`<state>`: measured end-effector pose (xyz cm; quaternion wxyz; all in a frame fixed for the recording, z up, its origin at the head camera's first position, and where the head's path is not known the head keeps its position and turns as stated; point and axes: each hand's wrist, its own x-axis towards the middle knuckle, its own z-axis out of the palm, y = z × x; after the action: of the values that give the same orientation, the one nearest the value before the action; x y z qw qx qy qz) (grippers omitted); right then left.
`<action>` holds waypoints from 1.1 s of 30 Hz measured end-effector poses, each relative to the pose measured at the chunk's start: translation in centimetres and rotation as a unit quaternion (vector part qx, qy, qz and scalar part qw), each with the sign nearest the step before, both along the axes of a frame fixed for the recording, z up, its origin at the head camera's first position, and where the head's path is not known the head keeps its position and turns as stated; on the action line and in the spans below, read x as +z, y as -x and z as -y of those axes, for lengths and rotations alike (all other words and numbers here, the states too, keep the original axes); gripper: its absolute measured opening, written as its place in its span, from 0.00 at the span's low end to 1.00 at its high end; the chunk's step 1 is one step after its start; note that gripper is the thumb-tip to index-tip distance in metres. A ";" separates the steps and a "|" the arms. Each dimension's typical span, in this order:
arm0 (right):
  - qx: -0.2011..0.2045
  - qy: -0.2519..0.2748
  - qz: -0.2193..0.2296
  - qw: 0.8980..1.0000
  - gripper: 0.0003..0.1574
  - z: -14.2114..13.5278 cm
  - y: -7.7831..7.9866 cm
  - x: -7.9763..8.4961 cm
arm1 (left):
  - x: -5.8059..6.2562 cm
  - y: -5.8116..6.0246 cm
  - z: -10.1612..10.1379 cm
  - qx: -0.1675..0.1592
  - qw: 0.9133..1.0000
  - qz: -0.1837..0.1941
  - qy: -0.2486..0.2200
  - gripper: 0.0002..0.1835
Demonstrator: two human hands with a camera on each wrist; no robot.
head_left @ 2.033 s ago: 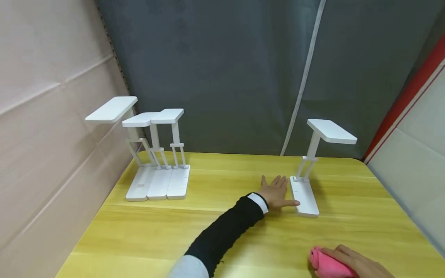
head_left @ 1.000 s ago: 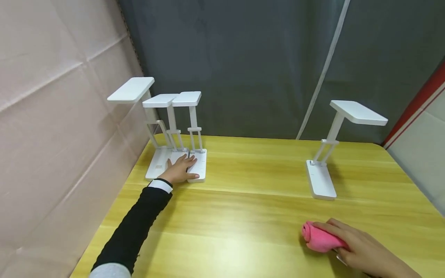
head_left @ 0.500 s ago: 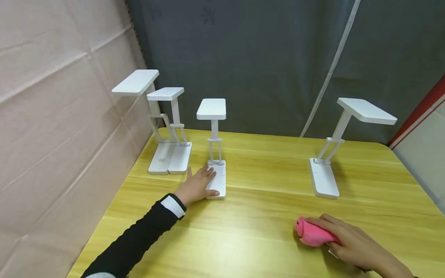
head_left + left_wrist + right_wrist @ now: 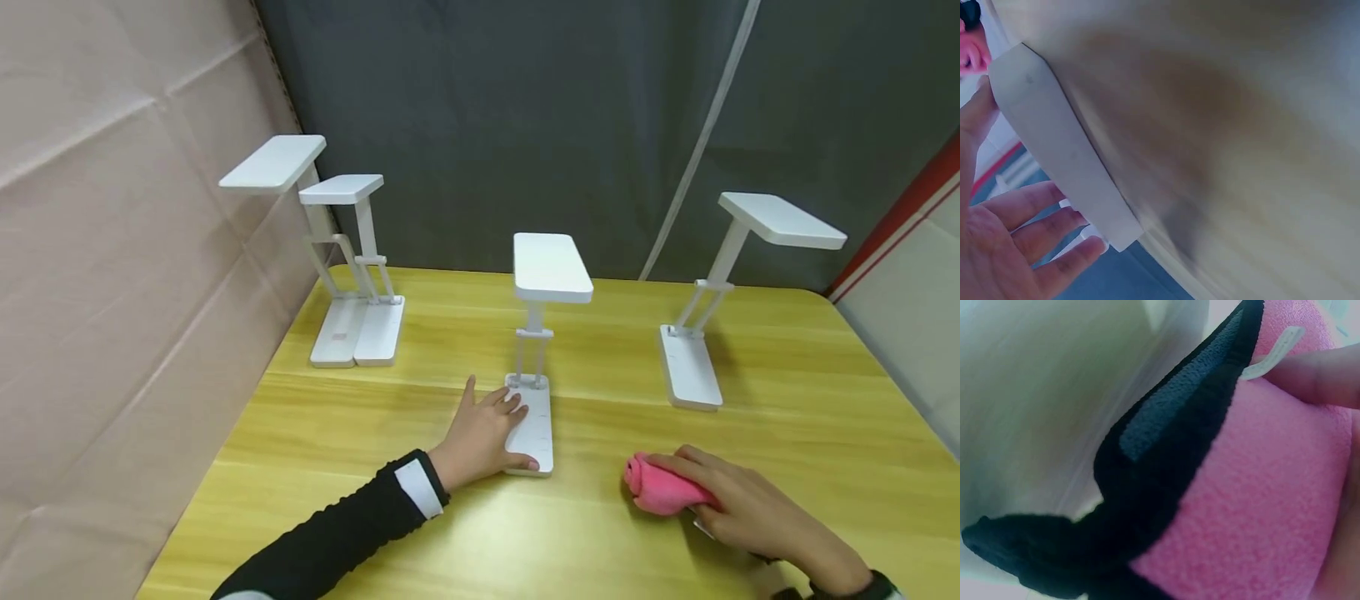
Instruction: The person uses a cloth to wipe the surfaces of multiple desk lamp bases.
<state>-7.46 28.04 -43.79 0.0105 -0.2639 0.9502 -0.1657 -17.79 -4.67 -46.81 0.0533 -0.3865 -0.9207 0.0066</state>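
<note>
My left hand (image 4: 486, 433) rests with spread fingers on the base of a white desk lamp (image 4: 552, 271) near the middle of the table. Its thumb touches the near end of that base (image 4: 1063, 147), and the other fingertips lie nearer the hinge, also on top. The lamp stands unfolded, its flat head toward me. At the front right, my right hand (image 4: 738, 500) grips a rolled pink cloth (image 4: 663, 486) low over the table. A white tag (image 4: 1275, 353) sticks out from the cloth in the right wrist view.
Two more white desk lamps (image 4: 381, 329) stand side by side at the back left, close to the pale wall covering (image 4: 150, 292). Another lamp (image 4: 692, 367) stands at the right. A dark curtain (image 4: 487, 125) hangs behind the yellow wood-grain table (image 4: 337, 433).
My left hand has gone from the right lamp to the left group and brought one lamp rightward and nearer me, its head turning to face me. The right hand keeps the cloth.
</note>
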 end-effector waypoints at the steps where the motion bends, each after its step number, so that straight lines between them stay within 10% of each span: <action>1: 0.004 0.002 0.004 1.000 0.45 0.1 0.2 0.0 | 0.0 -0.3 -0.4 -0.004 1.000 -0.002 0.000 0.44; 20: 0.020 -0.052 -0.028 0.998 0.34 8.5 8.8 0.7 | 0.9 0.2 -0.4 -0.048 0.995 0.081 0.012 0.49; 33: 0.046 -0.029 0.008 0.998 0.33 8.8 5.4 -0.7 | 0.8 0.4 -1.2 -0.032 0.997 0.067 0.005 0.50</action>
<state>-12.83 19.25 -44.47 0.0334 -0.3058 0.9412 -0.1399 -18.16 -3.50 -46.05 -0.0103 -0.4153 -0.9095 -0.0161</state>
